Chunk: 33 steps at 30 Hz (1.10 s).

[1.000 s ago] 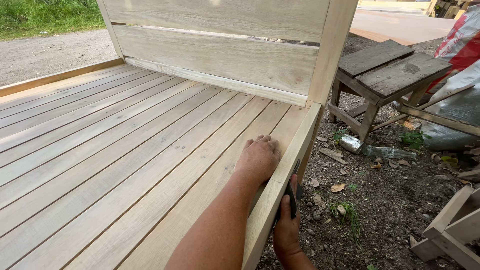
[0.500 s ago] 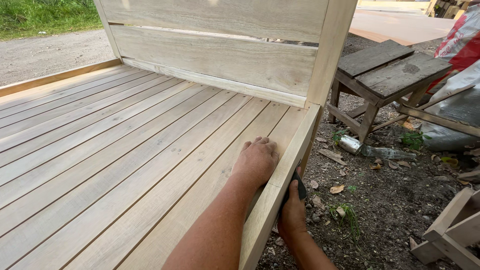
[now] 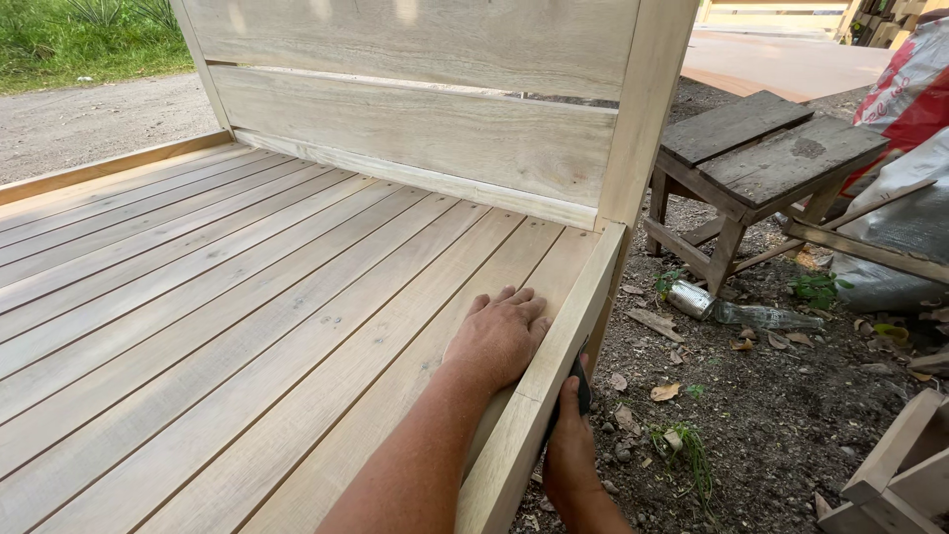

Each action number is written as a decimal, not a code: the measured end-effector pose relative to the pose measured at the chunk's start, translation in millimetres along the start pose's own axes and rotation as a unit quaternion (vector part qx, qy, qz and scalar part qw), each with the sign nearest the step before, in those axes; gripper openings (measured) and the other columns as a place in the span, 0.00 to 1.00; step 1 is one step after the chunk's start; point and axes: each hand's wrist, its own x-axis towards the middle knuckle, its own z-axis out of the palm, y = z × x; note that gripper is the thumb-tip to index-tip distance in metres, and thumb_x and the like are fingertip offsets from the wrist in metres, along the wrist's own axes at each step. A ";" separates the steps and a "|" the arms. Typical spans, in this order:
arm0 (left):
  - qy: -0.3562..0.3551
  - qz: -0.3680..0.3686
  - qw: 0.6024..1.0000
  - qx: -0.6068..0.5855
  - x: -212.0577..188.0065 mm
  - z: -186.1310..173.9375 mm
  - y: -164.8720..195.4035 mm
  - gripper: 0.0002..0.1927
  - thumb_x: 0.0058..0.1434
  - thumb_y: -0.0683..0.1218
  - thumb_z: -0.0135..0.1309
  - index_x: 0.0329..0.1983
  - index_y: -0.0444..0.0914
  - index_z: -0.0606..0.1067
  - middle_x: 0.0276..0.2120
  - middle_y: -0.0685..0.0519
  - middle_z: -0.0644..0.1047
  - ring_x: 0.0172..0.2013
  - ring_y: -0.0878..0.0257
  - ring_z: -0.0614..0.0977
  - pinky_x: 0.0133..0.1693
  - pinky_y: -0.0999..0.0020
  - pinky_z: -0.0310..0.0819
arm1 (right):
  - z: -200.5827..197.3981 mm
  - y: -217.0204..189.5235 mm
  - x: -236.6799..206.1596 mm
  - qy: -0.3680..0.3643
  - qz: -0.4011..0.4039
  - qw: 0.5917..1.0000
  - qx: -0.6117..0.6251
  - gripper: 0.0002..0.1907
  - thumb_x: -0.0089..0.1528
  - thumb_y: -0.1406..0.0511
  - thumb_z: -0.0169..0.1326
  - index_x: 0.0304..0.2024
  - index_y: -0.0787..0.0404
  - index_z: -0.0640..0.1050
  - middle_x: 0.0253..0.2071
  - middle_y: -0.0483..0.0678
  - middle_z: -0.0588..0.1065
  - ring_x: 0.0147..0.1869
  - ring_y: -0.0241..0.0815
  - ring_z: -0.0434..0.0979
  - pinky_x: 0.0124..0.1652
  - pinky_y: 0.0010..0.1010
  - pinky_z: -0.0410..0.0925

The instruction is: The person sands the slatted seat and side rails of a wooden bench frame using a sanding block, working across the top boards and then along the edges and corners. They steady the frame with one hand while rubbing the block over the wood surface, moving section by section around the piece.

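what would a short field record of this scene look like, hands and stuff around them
setting: outdoors, dirt ground, grass at far left
main thing: pale wooden bed frame with slatted deck and plank headboard
left hand: left hand lies flat on the slats, against the side rail
right hand: right hand outside the rail, gripping a small dark block pressed to the rail's outer face
nearby: weathered wooden stool, plastic bottle and can on the ground, sacks at right
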 end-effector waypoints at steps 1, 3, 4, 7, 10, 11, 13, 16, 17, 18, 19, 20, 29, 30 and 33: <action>0.000 0.000 1.000 -0.007 1.5 0.3 -0.2 0.28 0.72 0.59 0.31 0.71 0.48 0.65 0.73 0.58 0.60 0.75 0.61 0.53 0.72 0.54 0.40 | -1.7 8.6 -10.9 0.006 0.009 0.999 -0.031 0.38 0.69 0.42 0.34 0.77 0.47 0.52 0.70 0.57 0.65 0.74 0.50 0.64 0.68 0.42 0.59; -0.004 -0.005 1.000 -0.020 3.2 0.4 -0.7 0.28 0.72 0.60 0.31 0.70 0.48 0.66 0.73 0.58 0.60 0.75 0.61 0.53 0.73 0.55 0.40 | -2.9 15.8 -19.0 0.003 -0.003 0.999 -0.048 0.38 0.66 0.42 0.34 0.77 0.41 0.50 0.71 0.51 0.63 0.73 0.46 0.63 0.67 0.40 0.57; -0.001 -0.004 1.000 -0.024 3.9 1.0 -1.2 0.28 0.72 0.60 0.31 0.70 0.48 0.66 0.73 0.58 0.60 0.75 0.61 0.53 0.72 0.55 0.40 | -3.3 14.5 -17.3 -0.005 -0.029 0.999 -0.033 0.39 0.64 0.43 0.35 0.77 0.38 0.49 0.71 0.47 0.62 0.72 0.44 0.62 0.67 0.39 0.56; 0.005 -0.007 1.000 -0.025 4.3 3.2 -3.6 0.28 0.72 0.60 0.32 0.70 0.48 0.66 0.73 0.57 0.60 0.74 0.61 0.54 0.72 0.55 0.40 | 2.2 -15.7 24.5 -0.024 -0.046 0.997 0.055 0.37 0.65 0.45 0.33 0.77 0.40 0.51 0.68 0.51 0.66 0.71 0.49 0.65 0.66 0.43 0.61; 0.004 0.003 1.000 -0.010 4.0 3.9 -3.0 0.27 0.72 0.59 0.32 0.70 0.47 0.66 0.73 0.56 0.61 0.74 0.60 0.54 0.72 0.55 0.41 | 2.8 -38.0 49.3 -0.064 -0.042 0.994 0.079 0.37 0.70 0.42 0.31 0.76 0.48 0.57 0.70 0.53 0.66 0.73 0.47 0.65 0.68 0.41 0.59; 0.002 0.003 1.000 -0.002 4.6 4.4 -3.3 0.27 0.72 0.59 0.31 0.70 0.48 0.65 0.73 0.56 0.60 0.74 0.60 0.54 0.72 0.54 0.41 | 1.8 -37.8 48.0 -0.055 -0.052 0.994 0.078 0.36 0.69 0.42 0.32 0.76 0.47 0.57 0.70 0.52 0.66 0.73 0.46 0.64 0.68 0.40 0.59; -0.003 0.001 1.000 -0.001 5.2 3.5 -4.1 0.27 0.72 0.58 0.31 0.70 0.48 0.66 0.73 0.56 0.60 0.75 0.60 0.53 0.72 0.54 0.40 | -1.3 -24.9 32.9 -0.048 -0.074 0.994 0.064 0.36 0.68 0.43 0.33 0.76 0.44 0.56 0.71 0.47 0.64 0.74 0.43 0.62 0.68 0.38 0.57; -0.011 -0.001 1.000 -0.009 5.8 2.0 -4.1 0.27 0.72 0.58 0.31 0.70 0.48 0.66 0.74 0.56 0.60 0.75 0.60 0.53 0.73 0.54 0.41 | -4.4 -4.0 18.5 -0.045 -0.090 0.994 0.048 0.36 0.65 0.44 0.34 0.76 0.38 0.52 0.73 0.40 0.61 0.75 0.40 0.60 0.68 0.36 0.54; -0.009 -0.002 1.000 -0.007 5.9 2.3 -4.1 0.27 0.72 0.59 0.31 0.70 0.48 0.66 0.74 0.56 0.59 0.75 0.60 0.53 0.72 0.54 0.40 | -4.6 -3.1 22.6 -0.039 -0.081 0.995 0.052 0.36 0.65 0.44 0.33 0.76 0.38 0.52 0.72 0.42 0.61 0.75 0.41 0.60 0.69 0.37 0.54; -0.008 -0.005 1.000 -0.005 6.2 3.4 -4.8 0.28 0.72 0.59 0.30 0.71 0.48 0.65 0.74 0.57 0.59 0.75 0.61 0.52 0.72 0.53 0.39 | -4.0 -4.8 30.1 -0.034 -0.070 0.995 0.056 0.36 0.65 0.44 0.33 0.76 0.37 0.51 0.72 0.43 0.61 0.75 0.43 0.60 0.69 0.37 0.54; -0.012 -0.012 1.000 -0.013 6.1 3.9 -5.1 0.28 0.72 0.59 0.30 0.71 0.48 0.65 0.74 0.57 0.59 0.75 0.61 0.52 0.73 0.54 0.38 | -4.2 -11.8 42.8 -0.045 -0.066 0.994 0.079 0.36 0.67 0.43 0.32 0.76 0.43 0.53 0.72 0.49 0.62 0.75 0.46 0.61 0.70 0.40 0.56; -0.014 -0.018 1.000 -0.019 6.0 4.2 -5.5 0.28 0.72 0.59 0.30 0.71 0.49 0.65 0.74 0.58 0.59 0.75 0.61 0.52 0.73 0.54 0.38 | -3.4 -23.3 59.4 -0.057 -0.063 0.991 0.104 0.36 0.69 0.43 0.32 0.77 0.48 0.54 0.72 0.54 0.62 0.76 0.49 0.61 0.70 0.42 0.57; -0.014 -0.013 1.000 -0.003 9.5 7.7 -8.7 0.28 0.72 0.60 0.30 0.71 0.49 0.65 0.74 0.58 0.59 0.75 0.61 0.52 0.73 0.53 0.38 | -1.0 -5.6 17.1 -0.044 -0.060 0.996 0.046 0.35 0.65 0.44 0.29 0.76 0.34 0.48 0.74 0.45 0.58 0.75 0.45 0.60 0.67 0.42 0.58; -0.013 -0.012 1.000 -0.004 9.6 8.0 -8.9 0.28 0.72 0.60 0.30 0.71 0.49 0.65 0.74 0.58 0.59 0.75 0.61 0.53 0.73 0.53 0.38 | -0.3 -6.1 18.7 -0.040 -0.052 0.997 0.051 0.36 0.65 0.44 0.29 0.76 0.33 0.49 0.74 0.45 0.59 0.74 0.45 0.61 0.67 0.42 0.59; -0.006 -0.013 1.000 -0.021 10.7 10.6 -10.3 0.28 0.72 0.60 0.31 0.71 0.48 0.65 0.74 0.58 0.59 0.75 0.61 0.53 0.73 0.54 0.38 | 1.0 -27.1 54.2 -0.064 -0.088 0.992 0.063 0.35 0.66 0.44 0.29 0.77 0.36 0.49 0.74 0.48 0.59 0.75 0.46 0.61 0.68 0.41 0.60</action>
